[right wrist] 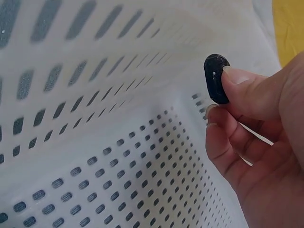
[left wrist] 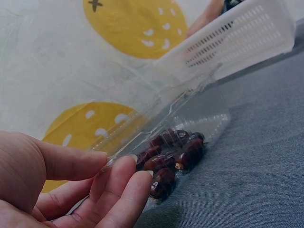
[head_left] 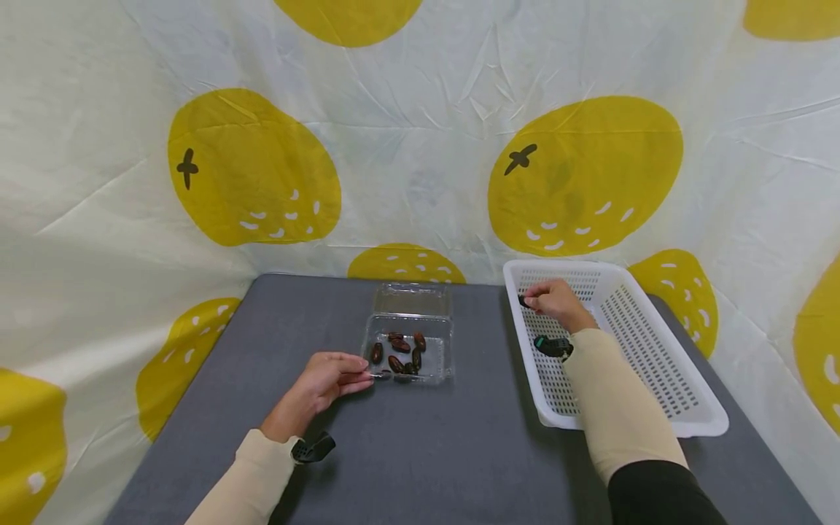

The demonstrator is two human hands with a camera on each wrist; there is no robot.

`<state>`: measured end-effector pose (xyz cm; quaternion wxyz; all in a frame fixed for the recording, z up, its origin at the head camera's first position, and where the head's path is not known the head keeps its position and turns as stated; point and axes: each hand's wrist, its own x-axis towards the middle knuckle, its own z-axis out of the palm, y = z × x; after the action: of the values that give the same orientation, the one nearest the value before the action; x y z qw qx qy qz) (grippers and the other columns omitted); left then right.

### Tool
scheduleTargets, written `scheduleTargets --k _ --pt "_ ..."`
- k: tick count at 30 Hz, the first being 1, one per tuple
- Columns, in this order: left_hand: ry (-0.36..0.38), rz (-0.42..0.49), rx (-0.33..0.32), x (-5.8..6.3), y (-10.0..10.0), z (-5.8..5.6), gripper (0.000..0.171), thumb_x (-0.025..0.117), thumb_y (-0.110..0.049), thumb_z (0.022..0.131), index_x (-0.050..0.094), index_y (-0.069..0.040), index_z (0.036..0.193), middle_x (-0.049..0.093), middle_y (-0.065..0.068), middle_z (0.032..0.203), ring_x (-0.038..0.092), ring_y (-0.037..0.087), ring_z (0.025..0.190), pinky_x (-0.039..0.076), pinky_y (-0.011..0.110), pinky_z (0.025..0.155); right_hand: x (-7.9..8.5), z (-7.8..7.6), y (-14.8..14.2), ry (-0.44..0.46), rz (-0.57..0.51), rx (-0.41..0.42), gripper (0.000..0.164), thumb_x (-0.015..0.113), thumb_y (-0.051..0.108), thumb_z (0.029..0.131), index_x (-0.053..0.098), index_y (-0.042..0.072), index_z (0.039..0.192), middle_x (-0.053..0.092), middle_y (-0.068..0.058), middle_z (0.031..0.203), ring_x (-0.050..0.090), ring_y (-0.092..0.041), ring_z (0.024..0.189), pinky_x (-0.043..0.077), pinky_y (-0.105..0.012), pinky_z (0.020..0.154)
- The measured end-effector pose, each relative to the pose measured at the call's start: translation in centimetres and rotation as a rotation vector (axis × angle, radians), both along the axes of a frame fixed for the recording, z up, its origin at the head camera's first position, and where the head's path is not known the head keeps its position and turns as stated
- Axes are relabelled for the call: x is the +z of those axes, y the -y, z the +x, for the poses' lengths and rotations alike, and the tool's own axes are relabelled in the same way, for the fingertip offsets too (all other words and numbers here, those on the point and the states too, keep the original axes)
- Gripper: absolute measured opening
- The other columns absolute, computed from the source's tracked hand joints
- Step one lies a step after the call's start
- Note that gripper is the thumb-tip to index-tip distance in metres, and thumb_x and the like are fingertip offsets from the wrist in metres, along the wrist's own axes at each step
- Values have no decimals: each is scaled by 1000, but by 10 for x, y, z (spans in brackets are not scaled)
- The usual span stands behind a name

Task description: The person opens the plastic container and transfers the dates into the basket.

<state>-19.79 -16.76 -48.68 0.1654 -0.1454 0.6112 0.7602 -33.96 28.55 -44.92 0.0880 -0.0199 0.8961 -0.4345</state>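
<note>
My left hand [head_left: 335, 380] pinches the near left corner of a clear plastic clamshell box [head_left: 438, 368], whose lid stands open at the back. Several dark brown dates [left wrist: 164, 159] lie inside the box. Over the white perforated basket [head_left: 702, 423], at its far left part, my right hand [head_left: 558, 302] pinches one dark date [right wrist: 216, 78] between thumb and fingers. In the right wrist view this date is held upright above the basket's slotted wall and floor. The sleeve hides part of the basket's floor in the head view.
Both containers stand on a grey table [head_left: 420, 452], the box left of the basket. A white cloth with yellow fruit prints [head_left: 256, 168] hangs behind and beside the table. Each wrist carries a small black camera [head_left: 313, 448].
</note>
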Motion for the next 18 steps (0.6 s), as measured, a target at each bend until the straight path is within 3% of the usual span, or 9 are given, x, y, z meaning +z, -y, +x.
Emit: scheduleTargets --k 11,18 --pt "-15 13 -19 0 1 0 25 66 9 95 65 18 119 78 12 88 77 19 78 69 41 81 -10 2 -3 6 23 2 32 63 11 102 68 -11 126 69 -24 121 62 -18 91 57 -20 79" --pt "-3 -2 -19 1 1 1 32 66 8 96 61 20 125 78 12 88 78 19 77 68 42 82 -12 1 -5 47 35 -14 32 64 13 102 69 -6 128 68 -21 120 61 -23 97 56 -25 83"
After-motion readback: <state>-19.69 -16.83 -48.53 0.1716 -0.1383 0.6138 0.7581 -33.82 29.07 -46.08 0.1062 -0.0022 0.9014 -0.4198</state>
